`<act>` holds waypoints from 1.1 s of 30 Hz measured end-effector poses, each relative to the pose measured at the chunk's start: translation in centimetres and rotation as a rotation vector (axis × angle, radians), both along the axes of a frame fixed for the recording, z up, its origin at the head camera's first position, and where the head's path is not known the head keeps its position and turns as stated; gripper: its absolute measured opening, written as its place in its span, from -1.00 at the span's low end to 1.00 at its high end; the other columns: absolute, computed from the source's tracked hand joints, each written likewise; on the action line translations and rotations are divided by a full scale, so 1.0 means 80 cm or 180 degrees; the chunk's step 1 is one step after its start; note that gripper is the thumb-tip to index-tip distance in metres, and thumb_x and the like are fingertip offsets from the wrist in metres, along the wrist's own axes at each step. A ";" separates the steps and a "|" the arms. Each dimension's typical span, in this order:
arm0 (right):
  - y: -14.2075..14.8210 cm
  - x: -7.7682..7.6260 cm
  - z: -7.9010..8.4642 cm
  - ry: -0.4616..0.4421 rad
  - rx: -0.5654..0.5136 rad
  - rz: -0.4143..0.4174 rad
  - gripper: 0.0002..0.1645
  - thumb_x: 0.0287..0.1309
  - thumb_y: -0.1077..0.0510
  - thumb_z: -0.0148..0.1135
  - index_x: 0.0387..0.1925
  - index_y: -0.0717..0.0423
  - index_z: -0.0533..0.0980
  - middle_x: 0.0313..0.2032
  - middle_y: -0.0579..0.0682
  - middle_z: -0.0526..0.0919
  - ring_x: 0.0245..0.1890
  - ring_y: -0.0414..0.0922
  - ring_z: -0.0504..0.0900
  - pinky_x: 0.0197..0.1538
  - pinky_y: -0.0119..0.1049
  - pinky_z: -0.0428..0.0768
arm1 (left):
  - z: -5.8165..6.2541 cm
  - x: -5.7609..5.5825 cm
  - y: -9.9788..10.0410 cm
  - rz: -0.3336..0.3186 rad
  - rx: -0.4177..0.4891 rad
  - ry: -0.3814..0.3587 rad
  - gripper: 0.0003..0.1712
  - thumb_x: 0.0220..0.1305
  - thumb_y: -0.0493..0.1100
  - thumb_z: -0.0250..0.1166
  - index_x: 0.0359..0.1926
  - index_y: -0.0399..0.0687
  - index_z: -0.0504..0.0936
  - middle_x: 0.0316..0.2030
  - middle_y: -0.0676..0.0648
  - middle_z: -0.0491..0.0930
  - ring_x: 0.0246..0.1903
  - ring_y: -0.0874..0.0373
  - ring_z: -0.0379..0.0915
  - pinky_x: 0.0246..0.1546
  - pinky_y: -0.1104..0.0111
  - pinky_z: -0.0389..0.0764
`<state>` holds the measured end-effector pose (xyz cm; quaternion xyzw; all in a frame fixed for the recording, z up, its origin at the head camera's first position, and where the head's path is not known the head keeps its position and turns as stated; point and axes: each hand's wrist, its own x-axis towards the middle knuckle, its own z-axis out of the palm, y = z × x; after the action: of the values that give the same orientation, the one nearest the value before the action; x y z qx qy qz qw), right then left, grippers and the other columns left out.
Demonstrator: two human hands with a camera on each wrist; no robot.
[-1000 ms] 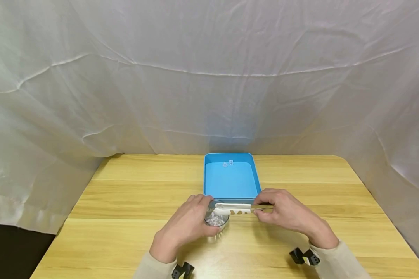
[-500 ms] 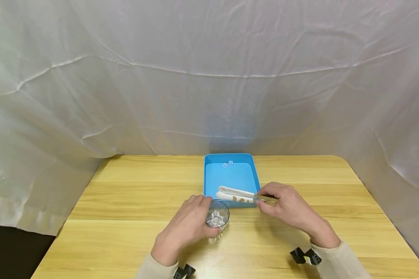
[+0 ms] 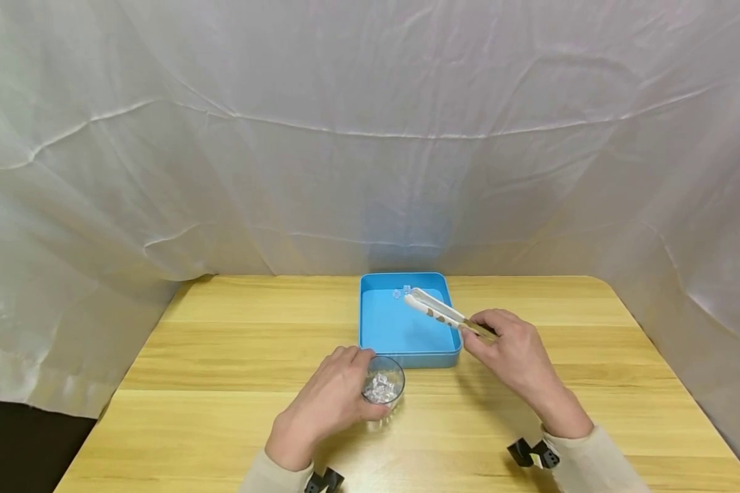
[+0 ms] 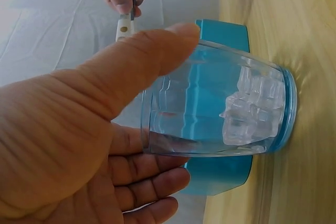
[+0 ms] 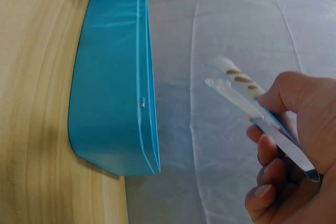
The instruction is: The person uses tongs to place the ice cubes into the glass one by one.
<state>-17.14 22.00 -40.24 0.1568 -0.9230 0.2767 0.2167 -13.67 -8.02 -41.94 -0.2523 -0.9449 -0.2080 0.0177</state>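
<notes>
My left hand (image 3: 333,387) holds a clear drinking glass (image 4: 165,98), its thumb and fingers on either side near the rim. Several clear ice-like cubes (image 4: 254,111) lie in the bottom of the glass. My right hand (image 3: 514,349) grips a pair of tongs (image 3: 436,309) with white, brown-spotted tips and metal handles. Those tips reach over the blue tray (image 3: 382,332), close to two clear cubes (image 3: 397,294) at its far side. In the right wrist view the tips stand slightly apart above the tray's rim; I cannot tell whether a cube sits between them.
The glass stands right in front of the tray's near wall on a wooden table (image 3: 247,356). A grey-white curtain (image 3: 284,171) hangs behind the table and along both sides. Black camera mounts (image 3: 533,453) sit at the wrists.
The right hand has lifted the tongs out of the glass and moved them up and away, over the far part of the tray. The left hand stays at the glass.
</notes>
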 end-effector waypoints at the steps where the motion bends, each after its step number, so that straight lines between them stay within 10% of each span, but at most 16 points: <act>1: -0.001 0.000 0.000 0.0001 0.0003 -0.0035 -0.88 0.17 0.19 0.46 -0.25 0.13 0.74 -0.25 0.03 0.80 -0.33 -0.09 0.68 -0.26 -0.07 0.71 | 0.000 0.000 0.000 0.0003 0.0001 -0.0010 -0.10 -0.02 0.15 0.68 0.23 -0.25 0.58 0.01 -0.12 0.67 -0.02 0.05 0.51 0.12 0.11 0.64; 21: -0.014 -0.007 -0.012 -0.0453 -0.0027 -0.0445 -0.80 0.26 0.11 0.34 -0.26 0.19 0.72 -0.38 0.03 0.69 -0.46 -0.10 0.49 -0.39 -0.26 0.47 | -0.002 -0.001 -0.001 -0.0005 0.0026 -0.0078 -0.11 0.01 0.15 0.66 0.25 -0.24 0.57 0.03 -0.13 0.67 0.00 0.04 0.52 0.14 0.11 0.65; 33: -0.034 -0.047 -0.013 -0.0592 0.0311 -0.0539 -0.63 0.33 0.02 0.25 -0.21 0.30 0.67 -0.40 0.09 0.64 -0.43 0.00 0.51 -0.36 -0.18 0.52 | -0.002 -0.002 0.000 0.0024 0.0030 -0.0107 -0.12 0.02 0.16 0.65 0.25 -0.22 0.57 0.03 -0.11 0.66 0.03 0.03 0.52 0.13 0.11 0.65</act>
<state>-20.86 19.24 -41.30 0.0624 -0.9614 0.2256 0.1449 -13.82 -7.99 -42.12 -0.2451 -0.9450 -0.2166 0.0037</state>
